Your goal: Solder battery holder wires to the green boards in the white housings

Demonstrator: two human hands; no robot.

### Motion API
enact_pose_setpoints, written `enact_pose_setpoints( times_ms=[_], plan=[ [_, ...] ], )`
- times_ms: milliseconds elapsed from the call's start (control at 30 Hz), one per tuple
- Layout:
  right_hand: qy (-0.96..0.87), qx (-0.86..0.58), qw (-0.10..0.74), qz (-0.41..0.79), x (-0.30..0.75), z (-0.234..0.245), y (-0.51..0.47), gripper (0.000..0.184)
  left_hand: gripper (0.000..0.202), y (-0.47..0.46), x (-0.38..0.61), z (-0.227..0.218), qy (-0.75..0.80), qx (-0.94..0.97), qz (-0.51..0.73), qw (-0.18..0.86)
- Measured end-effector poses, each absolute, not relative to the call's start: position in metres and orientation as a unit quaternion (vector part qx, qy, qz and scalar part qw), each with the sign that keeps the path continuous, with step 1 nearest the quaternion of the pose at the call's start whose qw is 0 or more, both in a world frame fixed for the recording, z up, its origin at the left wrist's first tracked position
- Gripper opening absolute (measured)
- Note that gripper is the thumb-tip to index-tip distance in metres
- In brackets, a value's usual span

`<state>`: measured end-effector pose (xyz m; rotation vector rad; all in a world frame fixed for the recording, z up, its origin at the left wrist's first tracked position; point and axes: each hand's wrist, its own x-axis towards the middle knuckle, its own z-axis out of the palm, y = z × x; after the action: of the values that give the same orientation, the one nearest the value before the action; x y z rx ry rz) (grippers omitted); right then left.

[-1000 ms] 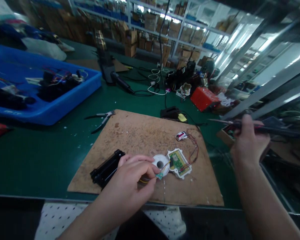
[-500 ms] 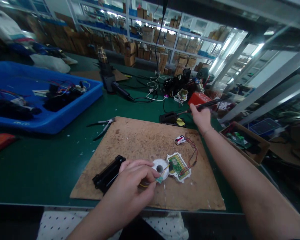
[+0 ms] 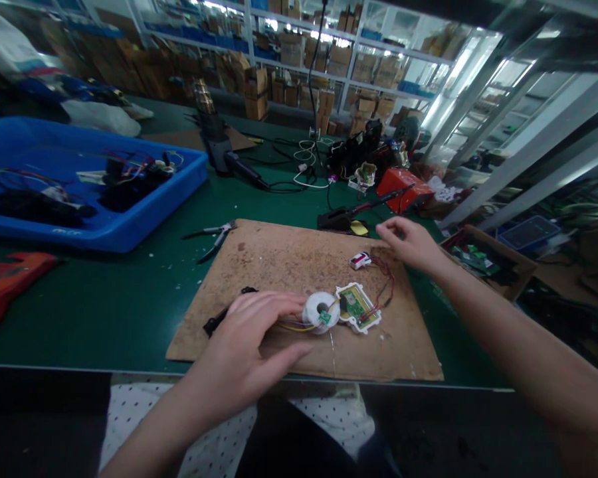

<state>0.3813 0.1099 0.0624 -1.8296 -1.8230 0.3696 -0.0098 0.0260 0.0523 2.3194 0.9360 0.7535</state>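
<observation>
My left hand (image 3: 252, 342) is open, thumb and fingers apart, beside a white solder spool (image 3: 309, 323) lying on a brown board (image 3: 289, 249). A small green circuit board (image 3: 325, 317) with thin wires rests on the spool. Partly hidden behind that hand is a black plastic housing (image 3: 214, 324). To the spool's right lies a white-framed panel (image 3: 359, 307) with a green circuit board, wired in red and black to a small white connector or battery (image 3: 361, 259). My right hand (image 3: 406, 240), fingers curled together and empty, hovers near the soldering iron (image 3: 386, 198), which sits in its black stand (image 3: 335, 218).
Cutting pliers (image 3: 214, 238) lie at the board's far left corner. A blue tray (image 3: 144, 222) of wired parts and an orange tool (image 3: 14, 282) are on the left. A heat gun (image 3: 219, 149) stands behind; a red box (image 3: 403, 188) and a cardboard box (image 3: 503, 282) are on the right.
My right hand has let go of the soldering iron, now in its stand, and moved nearer. My left hand has released the small green circuit board onto the spool and opened.
</observation>
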Motion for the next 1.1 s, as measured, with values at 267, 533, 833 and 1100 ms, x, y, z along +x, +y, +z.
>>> enact_pose_setpoints(
  times_ms=[267, 533, 833, 1100],
  plan=[
    [-0.879, -0.464, 0.045, 0.099, 0.401, 0.055, 0.029, 0.036, 0.021, 0.044, -0.034, 0.050, 0.328, 0.922, 0.148, 0.146],
    [-0.855, -0.494, 0.039, 0.152, 0.396, 0.089, 0.054, 0.035, 0.027, 0.069, -0.034, 0.070, 0.347, 0.829, 0.184, 0.399],
    [-0.776, -0.591, 0.113, 0.189, 0.333, 0.165, 0.115, 0.048, 0.028, 0.109, -0.023, 0.080, 0.389, 0.574, 0.341, 0.635],
    [-0.707, -0.523, 0.264, 0.397, 0.219, 0.189, 0.142, 0.038, 0.011, 0.102, -0.022, 0.115, 0.385, 0.392, 0.465, 0.694]
  ],
)
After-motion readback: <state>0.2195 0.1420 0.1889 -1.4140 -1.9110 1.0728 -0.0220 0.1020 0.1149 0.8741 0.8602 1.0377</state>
